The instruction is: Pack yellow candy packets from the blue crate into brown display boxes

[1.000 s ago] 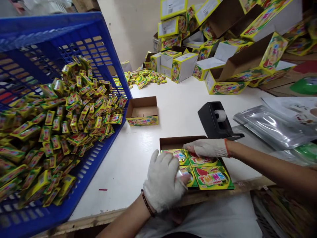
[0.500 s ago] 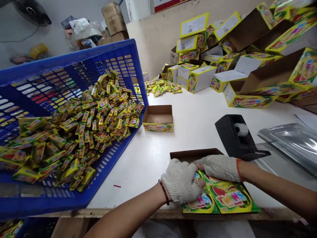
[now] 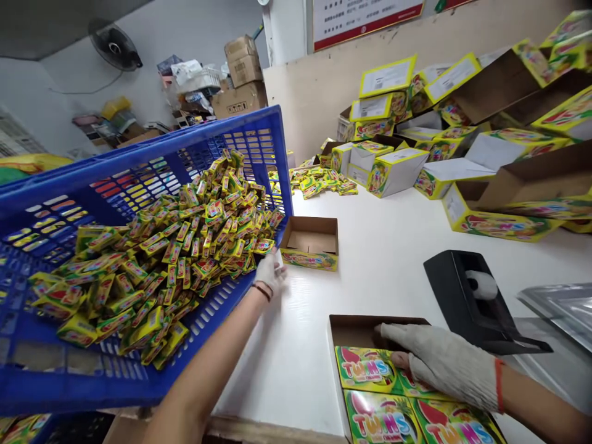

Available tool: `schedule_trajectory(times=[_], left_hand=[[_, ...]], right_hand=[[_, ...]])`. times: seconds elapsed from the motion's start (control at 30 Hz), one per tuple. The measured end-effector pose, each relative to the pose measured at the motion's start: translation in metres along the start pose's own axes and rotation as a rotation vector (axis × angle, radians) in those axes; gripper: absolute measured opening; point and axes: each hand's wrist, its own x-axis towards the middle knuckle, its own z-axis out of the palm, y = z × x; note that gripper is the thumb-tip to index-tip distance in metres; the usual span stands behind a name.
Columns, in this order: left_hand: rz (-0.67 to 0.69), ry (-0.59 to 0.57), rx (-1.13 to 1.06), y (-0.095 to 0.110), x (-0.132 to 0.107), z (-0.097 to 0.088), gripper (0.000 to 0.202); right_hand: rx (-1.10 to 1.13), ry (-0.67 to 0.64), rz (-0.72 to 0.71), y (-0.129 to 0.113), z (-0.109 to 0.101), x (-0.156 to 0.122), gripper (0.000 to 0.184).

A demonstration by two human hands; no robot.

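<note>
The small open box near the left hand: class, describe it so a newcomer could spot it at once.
Find the big blue crate heaped with small packs. Just right of it, on the white table, sits a small open box near the left hand. Unlike the larger box under the right hand, it shows its brown cardboard floor.

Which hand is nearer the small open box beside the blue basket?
Left. The left hand is close to the small open box, at its near-left corner beside the blue basket. The right hand is farther off, over the TWINS packs in the larger box.
</note>
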Motion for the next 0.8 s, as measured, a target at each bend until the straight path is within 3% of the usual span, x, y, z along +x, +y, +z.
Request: schedule_trajectory(times=[0.1, 0.17, 0.23, 0.33, 0.4, 0.47, 0.6, 0.67, 0.8], left_hand=[[-0.057, 0.025, -0.08, 0.027, 0.03, -0.006, 0.018], [-0.099, -0.005, -0.096, 0.023, 0.026, 0.001, 0.014], [-0.139, -0.054, -0.101, 0.004, 0.002, 0.014, 0.014], [-0.122, -0.217, -0.081, -0.033, -0.058, 0.036, 0.036], [-0.026, -0.457, 0.056, -0.052, -0.096, 0.044, 0.046], [0.111, -0.532, 0.229, -0.064, -0.125, 0.045, 0.041], [0.674, -0.486, 0.758, -0.083, -0.158, 0.024, 0.031], [0.896, -0.527, 1.027, -0.099, -0.171, 0.012, 0.033], [1.079, -0.589, 1.245, -0.138, -0.192, -0.003, 0.041]], right_hand=[[0.177, -0.028, 0.162, -0.009, -0.012, -0.008, 0.047], [0.262, 0.041, 0.207, -0.016, -0.021, -0.01, 0.043], [0.324, 0.157, 0.176, -0.027, -0.028, -0.007, 0.038], [0.555, 0.279, 0.173, -0.05, -0.033, 0.005, 0.044], [0.725, 0.261, 0.169, -0.064, -0.034, 0.011, 0.046], [0.791, 0.224, 0.148, -0.07, -0.036, 0.013, 0.042], [0.608, 0.214, 0.119, -0.053, -0.041, 0.005, 0.032], [0.433, 0.205, 0.093, -0.039, -0.04, 0.0, 0.025], [0.061, 0.021, 0.053, -0.028, -0.027, 0.004, 0.03]])
